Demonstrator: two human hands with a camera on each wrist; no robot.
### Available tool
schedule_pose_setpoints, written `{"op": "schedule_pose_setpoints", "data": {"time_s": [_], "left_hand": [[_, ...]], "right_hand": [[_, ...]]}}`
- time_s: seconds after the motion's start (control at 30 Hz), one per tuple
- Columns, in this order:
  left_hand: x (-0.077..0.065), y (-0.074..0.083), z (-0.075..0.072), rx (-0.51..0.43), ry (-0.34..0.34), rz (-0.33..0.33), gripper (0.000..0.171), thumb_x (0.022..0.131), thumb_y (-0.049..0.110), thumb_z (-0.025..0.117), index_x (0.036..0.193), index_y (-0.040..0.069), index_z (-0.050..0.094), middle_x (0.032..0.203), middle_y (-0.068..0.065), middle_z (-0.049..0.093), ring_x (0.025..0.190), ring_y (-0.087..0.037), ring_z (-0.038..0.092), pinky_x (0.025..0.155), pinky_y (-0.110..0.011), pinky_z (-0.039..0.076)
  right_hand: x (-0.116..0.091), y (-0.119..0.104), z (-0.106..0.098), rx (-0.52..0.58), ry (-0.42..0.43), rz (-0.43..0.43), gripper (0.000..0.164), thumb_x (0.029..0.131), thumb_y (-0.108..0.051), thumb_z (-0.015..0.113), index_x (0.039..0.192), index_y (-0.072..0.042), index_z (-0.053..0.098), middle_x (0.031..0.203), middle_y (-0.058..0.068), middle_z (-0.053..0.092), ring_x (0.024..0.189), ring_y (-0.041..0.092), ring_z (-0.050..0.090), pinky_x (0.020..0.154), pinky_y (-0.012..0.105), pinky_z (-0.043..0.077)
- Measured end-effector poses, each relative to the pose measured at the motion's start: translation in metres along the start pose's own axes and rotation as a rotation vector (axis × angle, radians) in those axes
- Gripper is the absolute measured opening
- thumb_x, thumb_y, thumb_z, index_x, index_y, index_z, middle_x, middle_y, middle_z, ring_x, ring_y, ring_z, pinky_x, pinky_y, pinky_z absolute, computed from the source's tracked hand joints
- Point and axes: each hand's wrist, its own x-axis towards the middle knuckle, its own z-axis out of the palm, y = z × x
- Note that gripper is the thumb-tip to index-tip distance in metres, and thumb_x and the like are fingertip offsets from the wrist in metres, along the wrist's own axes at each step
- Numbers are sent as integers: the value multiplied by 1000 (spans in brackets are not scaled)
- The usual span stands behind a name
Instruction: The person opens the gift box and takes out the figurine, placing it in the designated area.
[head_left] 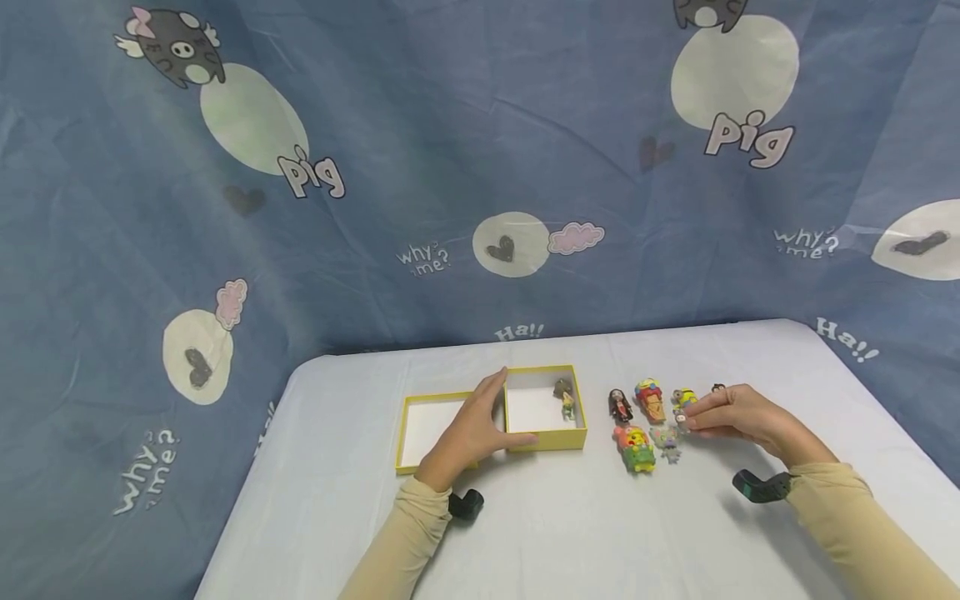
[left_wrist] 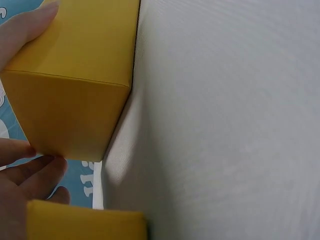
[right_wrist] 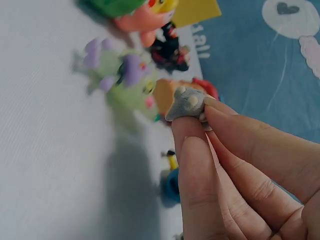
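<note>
A yellow box point(head_left: 546, 440) with a white inside stands open at mid-table, a small figurine point(head_left: 567, 402) lying in its right part. My left hand point(head_left: 468, 432) grips the box from its left side, thumb on the near wall and fingers at the far corner. In the right wrist view, a small grey figurine point(right_wrist: 188, 104) with pale round bumps is pinched between the thumb and fingers of my right hand point(head_left: 753, 423). That hand hovers beside the loose toys, nearest a yellow-and-blue minion figure point(head_left: 684, 399).
Left of the box lies a shallow yellow-rimmed lid point(head_left: 402, 429), partly behind my left hand. Right of it are a dark-haired doll point(head_left: 620, 407), an ice-cream-cone toy point(head_left: 651, 402), a pink, yellow and green figure point(head_left: 636, 451) and a grey-green figure point(head_left: 665, 441). A blue printed curtain point(head_left: 420, 167) hangs behind.
</note>
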Motion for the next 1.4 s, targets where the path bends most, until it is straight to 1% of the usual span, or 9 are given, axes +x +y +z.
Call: {"op": "schedule_pose_setpoints", "data": {"time_s": [0.2,0.33,0.5,0.63,1.0,1.1,1.27,1.33,1.4], "left_hand": [[0,0,0,2,0,0,123,73,60,88,167,19,20,171,-9,26,157,-34,29,124,-54,35],[0,0,0,1,5,1,124,73,61,88,167,19,20,171,-8,26,157,-33,30,125,-54,35],[1,-1,0,-4,5,5,124,73,60,89,167,17,20,171,-9,26,157,-34,30,125,-54,35],[1,-1,1,-1,9,3,124,72,60,89,167,16,21,171,-10,26,157,-35,30,125,-55,34],[1,0,0,-9,10,-3,125,72,59,90,167,17,21,171,-10,27,157,-34,30,125,-54,34],[0,0,0,-11,10,-5,125,72,59,90,167,18,21,171,-9,26,157,-35,30,125,-55,34],[0,-1,1,0,6,3,124,73,61,88,167,18,21,171,-11,26,157,-36,29,123,-57,36],[1,-2,1,1,7,4,123,73,61,88,167,18,21,171,-12,26,157,-36,29,124,-57,36],[1,-2,1,2,9,5,124,73,61,88,167,18,21,171,-12,26,157,-36,29,124,-56,35]], "right_hand": [[-3,7,-2,-22,32,49,31,91,-11,79,114,9,75,95,-1,80,82,7,75,76,24,64],[-4,11,-4,-68,44,84,27,91,-11,78,110,8,76,91,-1,80,78,6,74,72,23,64],[-6,15,-6,-79,54,101,22,92,-9,77,105,9,76,90,1,80,76,7,73,70,23,63],[-7,14,-5,-98,81,120,18,91,-10,78,101,5,79,87,0,80,73,7,72,67,21,62],[-8,12,-6,-180,110,142,16,88,-13,81,94,2,80,79,0,79,68,7,70,63,20,60],[-9,10,-6,-249,129,158,18,87,-18,82,90,0,82,75,0,78,65,8,68,64,22,58],[-14,3,-8,-430,160,154,23,85,-27,82,83,-4,83,65,-3,72,64,13,60,65,27,46],[-16,-2,-8,-460,169,135,23,86,-26,82,84,-3,82,65,-4,70,65,14,58,64,28,47],[-17,-9,-9,-455,183,117,23,86,-23,81,84,-1,81,67,-3,71,66,14,59,63,28,51]]}}
